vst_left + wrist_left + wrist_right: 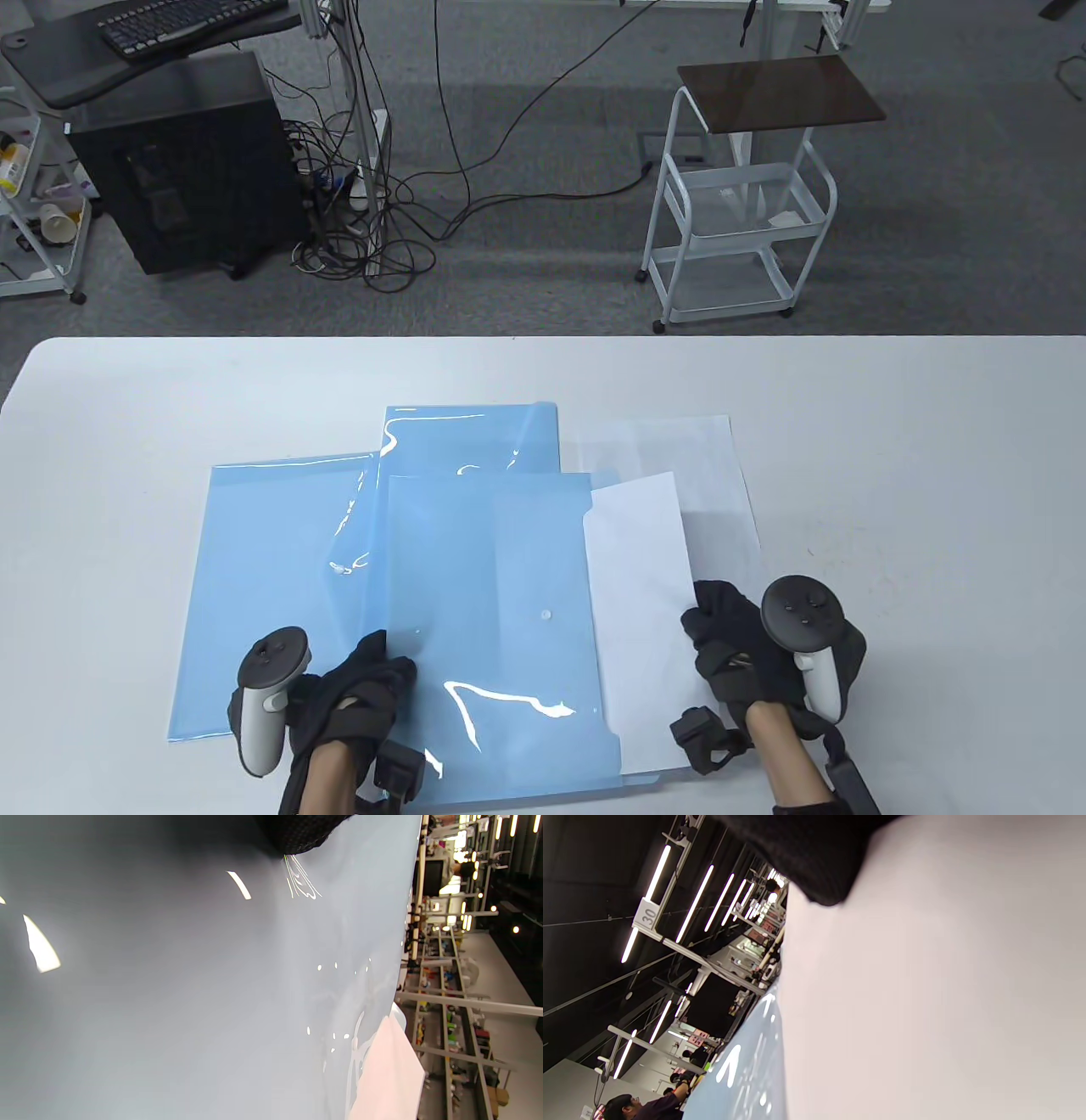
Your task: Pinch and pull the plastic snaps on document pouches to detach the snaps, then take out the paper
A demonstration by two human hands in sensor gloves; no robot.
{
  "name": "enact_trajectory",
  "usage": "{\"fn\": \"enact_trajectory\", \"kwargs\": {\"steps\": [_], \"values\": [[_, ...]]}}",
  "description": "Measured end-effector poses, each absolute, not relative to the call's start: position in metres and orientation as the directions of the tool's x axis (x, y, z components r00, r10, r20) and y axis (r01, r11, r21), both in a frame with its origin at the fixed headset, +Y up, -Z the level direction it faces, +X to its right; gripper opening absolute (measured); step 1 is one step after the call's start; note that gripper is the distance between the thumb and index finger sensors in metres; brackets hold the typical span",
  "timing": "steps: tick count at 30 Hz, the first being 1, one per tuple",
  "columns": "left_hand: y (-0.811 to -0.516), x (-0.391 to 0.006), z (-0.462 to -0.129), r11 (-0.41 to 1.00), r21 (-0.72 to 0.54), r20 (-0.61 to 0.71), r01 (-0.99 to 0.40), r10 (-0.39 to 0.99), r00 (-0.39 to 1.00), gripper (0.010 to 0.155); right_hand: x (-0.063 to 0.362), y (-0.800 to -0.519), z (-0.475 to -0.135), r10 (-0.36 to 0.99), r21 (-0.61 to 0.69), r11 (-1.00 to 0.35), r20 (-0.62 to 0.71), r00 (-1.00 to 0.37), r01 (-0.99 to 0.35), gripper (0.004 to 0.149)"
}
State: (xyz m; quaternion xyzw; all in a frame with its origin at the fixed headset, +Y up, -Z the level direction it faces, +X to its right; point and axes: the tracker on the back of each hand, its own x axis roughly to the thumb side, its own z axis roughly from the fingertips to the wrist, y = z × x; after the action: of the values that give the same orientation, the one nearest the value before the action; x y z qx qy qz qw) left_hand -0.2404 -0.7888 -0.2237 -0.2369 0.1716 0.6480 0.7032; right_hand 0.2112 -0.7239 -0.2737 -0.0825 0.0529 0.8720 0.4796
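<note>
Three blue document pouches lie overlapping on the white table. The front pouch (pixel 492 628) has its white snap (pixel 547 613) undone, and a white sheet of paper (pixel 645 594) sticks halfway out of its right side. My left hand (pixel 382 671) holds the front pouch at its left edge; in the left wrist view a fingertip (pixel 297 832) rests on the pouch's glossy face (pixel 191 984). My right hand (pixel 717 624) pinches the paper's right edge. In the right wrist view a gloved finger (pixel 818 857) lies on the paper (pixel 925 1005) beside the pouch (pixel 746 1077).
A second pouch (pixel 280 586) lies to the left and a third (pixel 471 437) behind. Another white sheet (pixel 670 450) lies flat at the back right. Beyond the table's far edge stand a white cart (pixel 738 212) and a black computer case (pixel 187 161).
</note>
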Motion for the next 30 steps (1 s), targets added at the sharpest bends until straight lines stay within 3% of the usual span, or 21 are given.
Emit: {"fn": "enact_trajectory", "kwargs": {"steps": [9,16,23,30], "values": [[-0.787,-0.246,-0.223,0.086,-0.097,-0.567,-0.992,0.814,0.126,0.049,0.289,-0.680,-0.281,0.844,-0.129,-0.520,-0.229,-0.485,-0.844,0.045],[-0.786,-0.247,-0.221,0.060,-0.094,-0.581,-0.994,0.807,0.104,0.049,0.343,-0.665,-0.290,0.880,-0.287,-0.468,-0.239,-0.410,-0.836,0.045],[-0.789,-0.250,-0.221,-0.005,-0.091,-0.585,-0.996,0.810,0.049,0.049,0.367,-0.677,-0.311,0.853,-0.321,-0.517,-0.261,-0.451,-0.793,0.045],[-0.790,-0.249,-0.222,-0.013,-0.106,-0.595,-0.994,0.802,0.053,0.049,0.346,-0.708,-0.339,0.841,-0.227,-0.527,-0.279,-0.464,-0.819,0.045]]}}
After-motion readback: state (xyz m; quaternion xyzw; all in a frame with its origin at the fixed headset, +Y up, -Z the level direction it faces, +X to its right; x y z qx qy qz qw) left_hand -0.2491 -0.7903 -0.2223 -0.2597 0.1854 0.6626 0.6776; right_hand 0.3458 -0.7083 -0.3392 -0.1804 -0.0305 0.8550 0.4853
